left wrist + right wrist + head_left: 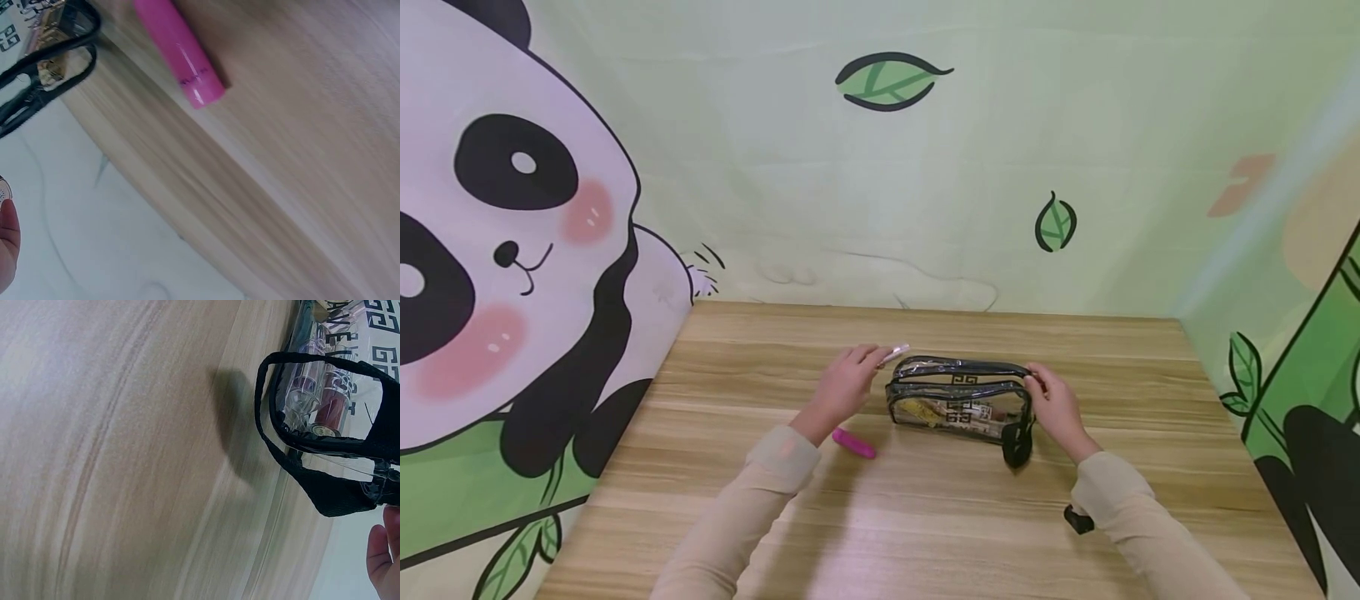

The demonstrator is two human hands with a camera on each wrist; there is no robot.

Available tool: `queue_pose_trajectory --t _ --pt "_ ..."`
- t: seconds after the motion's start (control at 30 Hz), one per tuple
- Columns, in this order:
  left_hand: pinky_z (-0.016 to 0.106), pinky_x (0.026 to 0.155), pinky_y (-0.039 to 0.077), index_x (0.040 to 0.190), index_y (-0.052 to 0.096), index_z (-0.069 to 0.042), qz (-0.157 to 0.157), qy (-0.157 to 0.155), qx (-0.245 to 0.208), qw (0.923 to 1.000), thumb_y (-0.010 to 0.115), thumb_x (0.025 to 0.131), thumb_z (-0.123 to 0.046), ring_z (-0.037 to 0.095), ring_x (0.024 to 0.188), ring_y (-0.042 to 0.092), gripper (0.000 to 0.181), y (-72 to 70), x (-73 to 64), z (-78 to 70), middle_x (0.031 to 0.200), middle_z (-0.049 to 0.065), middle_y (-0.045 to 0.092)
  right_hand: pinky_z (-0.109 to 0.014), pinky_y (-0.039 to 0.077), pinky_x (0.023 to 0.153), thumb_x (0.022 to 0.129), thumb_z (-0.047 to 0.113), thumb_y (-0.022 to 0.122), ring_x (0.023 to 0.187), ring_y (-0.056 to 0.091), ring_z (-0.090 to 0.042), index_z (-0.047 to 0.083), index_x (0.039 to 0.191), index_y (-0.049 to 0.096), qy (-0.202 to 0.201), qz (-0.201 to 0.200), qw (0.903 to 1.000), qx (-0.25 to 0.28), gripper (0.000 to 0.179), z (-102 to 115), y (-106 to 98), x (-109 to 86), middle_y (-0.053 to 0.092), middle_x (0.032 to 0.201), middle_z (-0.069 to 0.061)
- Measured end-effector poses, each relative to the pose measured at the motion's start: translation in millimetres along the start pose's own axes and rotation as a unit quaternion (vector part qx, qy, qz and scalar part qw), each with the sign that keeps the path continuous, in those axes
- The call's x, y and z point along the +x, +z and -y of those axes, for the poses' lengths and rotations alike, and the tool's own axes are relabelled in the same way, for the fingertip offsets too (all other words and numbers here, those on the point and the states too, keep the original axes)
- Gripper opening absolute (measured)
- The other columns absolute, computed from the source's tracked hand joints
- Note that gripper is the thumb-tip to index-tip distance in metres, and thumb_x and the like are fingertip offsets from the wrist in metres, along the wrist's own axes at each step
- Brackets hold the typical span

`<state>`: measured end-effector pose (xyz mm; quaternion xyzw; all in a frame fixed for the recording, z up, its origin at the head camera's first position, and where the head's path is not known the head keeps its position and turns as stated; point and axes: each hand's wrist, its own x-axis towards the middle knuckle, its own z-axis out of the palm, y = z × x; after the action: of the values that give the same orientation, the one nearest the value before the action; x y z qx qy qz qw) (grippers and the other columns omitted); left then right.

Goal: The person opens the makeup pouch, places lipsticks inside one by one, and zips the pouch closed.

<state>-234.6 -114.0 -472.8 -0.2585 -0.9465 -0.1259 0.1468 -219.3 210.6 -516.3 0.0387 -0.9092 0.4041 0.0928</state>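
A clear zip pouch (977,433) with black trim and a black pattern stands on the table, its top gaping. My right hand (1060,410) grips its upper right corner, above the black strap loop (1017,450). Through the clear wall show a yellow item (919,407) and, in the right wrist view, a dark red lip gloss tube (331,412). Just left of the pouch, my left hand (847,385) pinches a slim pale tube (895,353); its round end peeks in at the left wrist view's edge. Below that hand lies a bright pink tube (853,443).
The wood-grain table (970,533) ends at a pale green printed backdrop (760,208) with leaves. A panda print (550,267) covers the left side. Near my right cuff sits a small black object (1078,520).
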Motion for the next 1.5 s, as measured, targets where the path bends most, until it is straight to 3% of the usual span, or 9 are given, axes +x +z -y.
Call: queue_pose_trajectory --t 0.3,0.57,1.03,1.27,1.5 --pt "0.034 0.087 0.047 0.126 0.047 -0.016 0.003 0.054 0.002 0.9985 0.058 0.077 -0.002 0.023 0.101 0.055 0.052 1.2 8.9 -18.3 0.116 0.005 0.055 -0.039 0.047 0.069 0.093 0.016 0.043 0.085 0.057 -0.028 0.0 0.114 0.052 -0.006 -0.004 1.0 0.0 0.028 -0.5 0.4 0.5 0.061 0.098 -0.021" --pt "0.031 0.091 0.045 0.128 0.043 -0.018 0.031 0.089 0.019 0.9954 0.061 0.074 -0.001 0.021 0.105 0.052 0.059 2.7 17.0 -35.4 0.119 0.003 0.053 -0.039 0.047 0.069 0.093 0.016 0.043 0.085 0.057 -0.028 0.0 0.115 0.052 -0.004 -0.004 1.0 -0.006 0.029 0.2 0.0 0.9 0.061 0.098 -0.02" --pt "0.031 0.094 0.043 0.127 0.045 -0.021 0.078 0.102 0.024 0.9914 0.055 0.08 -0.002 0.018 0.109 0.05 0.051 10.7 28.9 -50.8 0.121 0.001 0.052 -0.038 0.047 0.067 0.092 0.014 0.045 0.083 0.058 -0.028 -0.001 0.112 0.054 -0.008 -0.014 0.9998 -0.013 0.026 -0.7 0.4 2.0 0.062 0.095 -0.02" --pt "0.031 0.095 0.042 0.128 0.045 -0.02 0.112 0.117 0.034 0.9862 0.055 0.075 0.004 0.02 0.112 0.049 0.059 11.3 33.7 -59.3 0.123 0.002 0.052 -0.033 0.046 0.063 0.091 0.012 0.046 0.079 0.058 -0.027 0.0 0.108 0.055 -0.021 -0.023 0.9994 -0.016 0.023 -1.2 0.2 1.1 0.063 0.091 -0.019" --pt "0.029 0.089 0.046 0.127 0.046 -0.02 0.121 0.125 0.048 0.9836 0.06 0.076 0.001 0.02 0.109 0.05 0.057 16.2 37.3 -65.7 0.12 0.001 0.054 -0.033 0.047 0.065 0.092 0.014 0.044 0.081 0.058 -0.027 -0.001 0.112 0.054 -0.009 -0.017 0.9997 -0.013 0.027 0.8 -0.5 0.0 0.063 0.094 -0.02"
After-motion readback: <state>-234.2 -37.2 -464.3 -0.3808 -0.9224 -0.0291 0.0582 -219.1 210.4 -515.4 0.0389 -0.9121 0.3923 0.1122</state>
